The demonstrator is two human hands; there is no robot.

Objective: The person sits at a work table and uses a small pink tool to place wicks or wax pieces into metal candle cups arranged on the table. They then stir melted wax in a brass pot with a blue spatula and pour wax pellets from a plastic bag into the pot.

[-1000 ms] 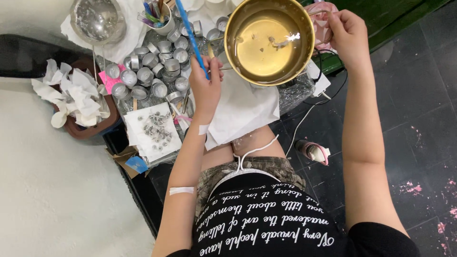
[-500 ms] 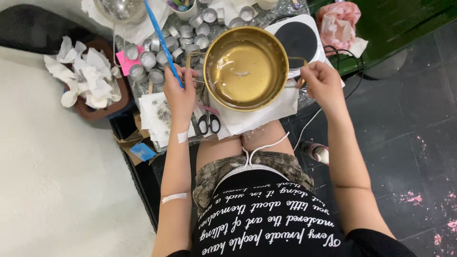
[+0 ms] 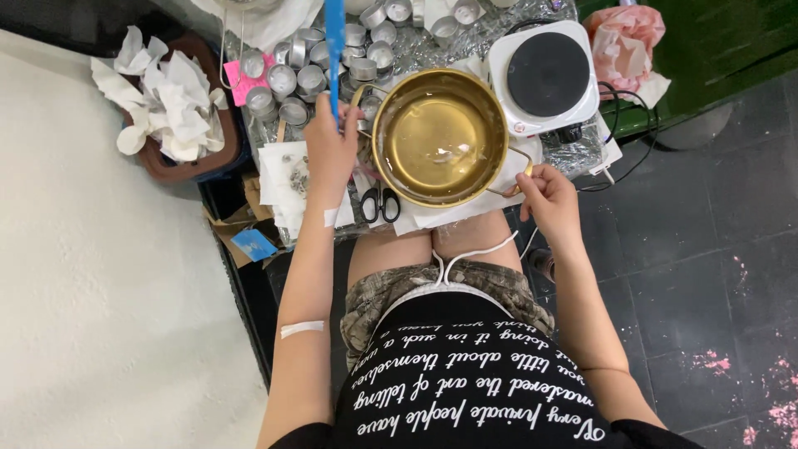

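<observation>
A brass-coloured pot (image 3: 404,179) with clear liquid and small white bits in it sits on white paper at the table's near edge. My right hand (image 3: 544,198) grips the pot's wire handle on its right side. My left hand (image 3: 328,150) holds a blue stick (image 3: 335,50) upright, just left of the pot. Several small round metal cups (image 3: 309,76) stand behind my left hand.
A white hot plate with a black round top (image 3: 546,75) stands behind the pot on the right, its cable trailing off. Black scissors (image 3: 379,202) lie by the pot. A brown tray of crumpled white tissues (image 3: 166,104) sits at left. Pink cloth (image 3: 625,46) lies at far right.
The pot has come off the hot plate and moved down to the near edge of the table, my right hand travelling with its handle. My left hand stayed beside it with the blue stick.
</observation>
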